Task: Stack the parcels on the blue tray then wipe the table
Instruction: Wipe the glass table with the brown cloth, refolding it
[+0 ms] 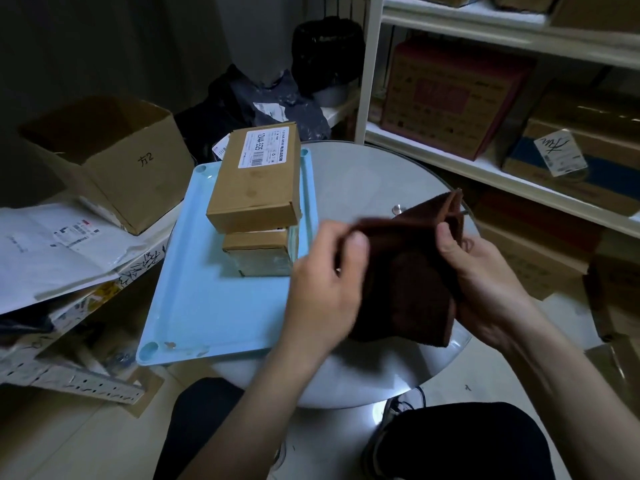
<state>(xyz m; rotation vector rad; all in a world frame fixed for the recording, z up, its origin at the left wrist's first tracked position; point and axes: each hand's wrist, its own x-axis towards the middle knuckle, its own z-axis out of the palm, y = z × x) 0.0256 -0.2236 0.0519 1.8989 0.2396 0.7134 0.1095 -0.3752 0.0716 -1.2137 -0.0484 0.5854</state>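
Both hands grip a dark brown cloth (405, 271) above the round table (374, 174): my left hand (325, 289) pinches its left edge, my right hand (485, 282) its right. Two parcels (256, 199) sit stacked on the blue tray (207, 306).

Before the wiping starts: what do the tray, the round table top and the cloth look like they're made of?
Tray: probably plastic, light blue, smooth, slightly glossy, with moulded rim and round corner dimples.
Table: looks like glass or another glossy hard top; pale, it mirrors the shelves.
Cloth: soft woven or terry fabric, dark brown, matte, folding limply between left hand and right hand.
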